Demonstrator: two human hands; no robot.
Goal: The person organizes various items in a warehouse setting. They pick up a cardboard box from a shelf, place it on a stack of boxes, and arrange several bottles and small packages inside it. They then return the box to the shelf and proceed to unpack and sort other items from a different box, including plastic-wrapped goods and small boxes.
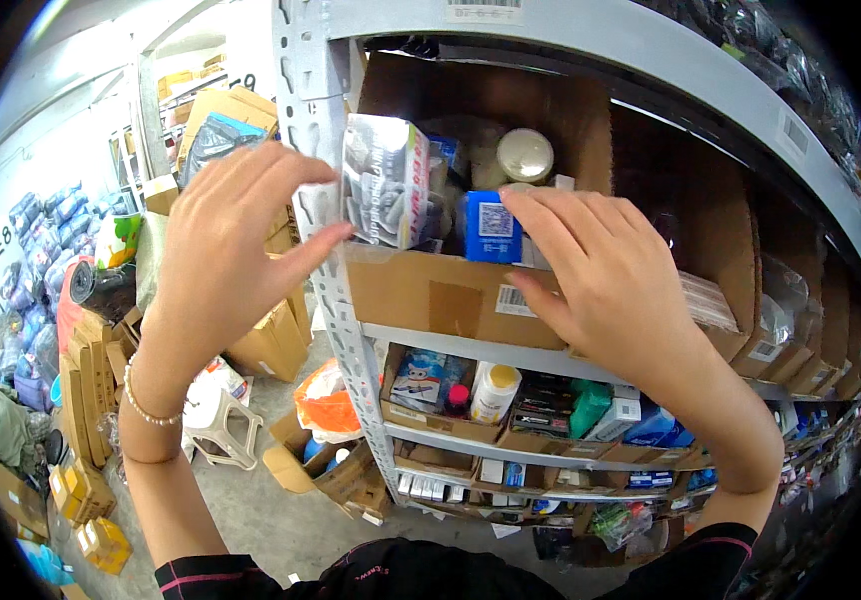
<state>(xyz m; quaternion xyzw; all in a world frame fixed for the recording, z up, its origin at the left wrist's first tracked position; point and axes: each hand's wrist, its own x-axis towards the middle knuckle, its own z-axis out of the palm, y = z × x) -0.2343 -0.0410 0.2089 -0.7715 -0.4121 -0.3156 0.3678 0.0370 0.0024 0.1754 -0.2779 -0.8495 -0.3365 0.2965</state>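
My left hand (239, 214) is raised at the left of a cardboard bin (415, 289). Its finger and thumb are spread beside the left edge of a clear-and-white printed package (382, 184), which shows dark contents. That package leans upright at the bin's left end. At the bin's front, the fingertips of my right hand (588, 255) meet the upper right corner of a small blue box (493, 226) bearing a printed code. The right thumb sits lower, before the bin's front wall; whether it grips the box is unclear. Behind the box lies a round jar (525, 155) with a pale lid.
A perforated grey metal upright (325, 187) borders the bin on the left. Lower shelves hold bins with a yellow-capped white bottle (496, 394) and dark boxes (543, 412). On the floor at left are a white plastic stool (224, 424), an open carton (288, 469) and taped parcels (79, 491).
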